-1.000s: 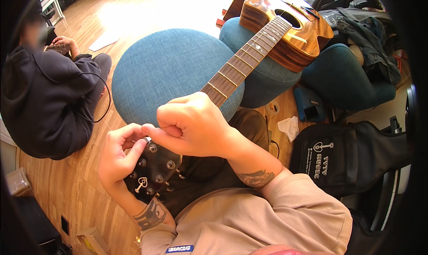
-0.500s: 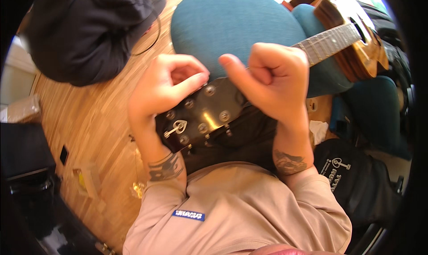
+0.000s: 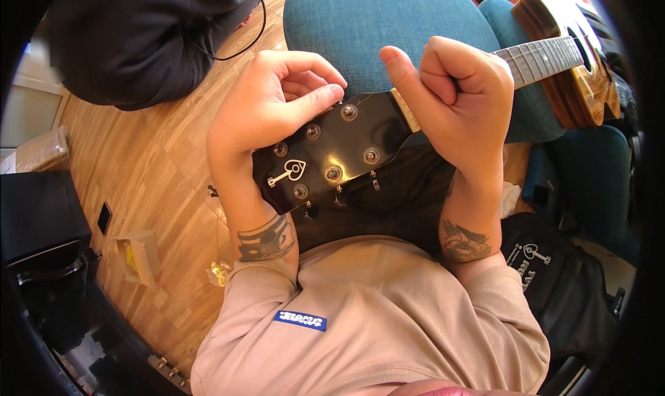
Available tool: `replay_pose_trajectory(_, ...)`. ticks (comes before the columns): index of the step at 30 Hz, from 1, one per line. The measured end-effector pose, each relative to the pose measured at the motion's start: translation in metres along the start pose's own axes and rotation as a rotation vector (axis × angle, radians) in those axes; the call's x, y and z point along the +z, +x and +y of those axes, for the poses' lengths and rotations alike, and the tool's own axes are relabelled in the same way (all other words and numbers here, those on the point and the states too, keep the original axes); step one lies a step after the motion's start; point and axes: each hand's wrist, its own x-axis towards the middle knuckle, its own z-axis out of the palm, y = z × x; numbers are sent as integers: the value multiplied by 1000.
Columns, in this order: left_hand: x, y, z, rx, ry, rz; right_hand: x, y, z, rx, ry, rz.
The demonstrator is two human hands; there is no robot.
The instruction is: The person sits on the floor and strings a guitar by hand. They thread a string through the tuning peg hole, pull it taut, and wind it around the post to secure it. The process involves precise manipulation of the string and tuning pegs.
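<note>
A guitar headstock (image 3: 353, 136), glossy black with a pale key-shaped inlay, lies across my lap. Round metal tuner posts stand on its face, and tuning pegs (image 3: 375, 181) stick out along its near edge. My left hand (image 3: 267, 102) reaches over the far edge, thumb and forefinger pinched on a tuning peg that is mostly hidden. Over the neck beside the pale nut (image 3: 406, 110) is my right hand (image 3: 460, 95), fingers curled and thumb raised; whatever they grip is hidden. The fretboard (image 3: 544, 58) runs up right to the wooden guitar body (image 3: 578, 98).
A blue upholstered seat (image 3: 367, 29) stands ahead, beneath the neck. A person in dark clothing (image 3: 138, 43) is at upper left. On the wooden floor lie a phone (image 3: 104, 218), an open small box (image 3: 140, 257) and crumpled packaging (image 3: 219, 273). A black bag (image 3: 568, 292) sits at right.
The headstock and both hands appear slightly higher and farther right as the whole view has shifted. My left fingers still pinch at the far edge; my right hand keeps its curled shape.
</note>
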Motion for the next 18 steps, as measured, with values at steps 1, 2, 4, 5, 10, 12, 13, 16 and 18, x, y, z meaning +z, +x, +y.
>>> replay_pose_trajectory(1, 1, 0, -2, 29, -17, 14, 0, 0, 0, 6, -1, 1)
replay_pose_trajectory(2, 2, 1, -6, 59, -32, 29, 0, 0, 1, -18, -10, -4)
replay_pose_trajectory(4, 2, 0, -7, 100, -58, 46, 1, 0, 3, -67, -29, -13)
replay_pose_trajectory(5, 1, -2, -6, 111, -69, 46, 1, 0, 3, -65, -24, -16)
replay_pose_trajectory(10, -5, -3, -5, 483, -4, 12, 1, 1, 2, -72, -16, -21)
replay_pose_trajectory(12, -7, -2, -3, 514, 2, -57, 1, 1, 2, -31, -16, -17)
replay_pose_trajectory(13, -6, 0, -3, 524, 19, -54, 0, 0, 2, -10, -16, -15)
replay_pose_trajectory(16, -2, 3, -4, 546, 57, -41, 0, 0, 2, -24, -9, -23)
replay_pose_trajectory(18, -2, 4, -4, 549, 57, -43, -2, 0, 1, -23, 5, -44)
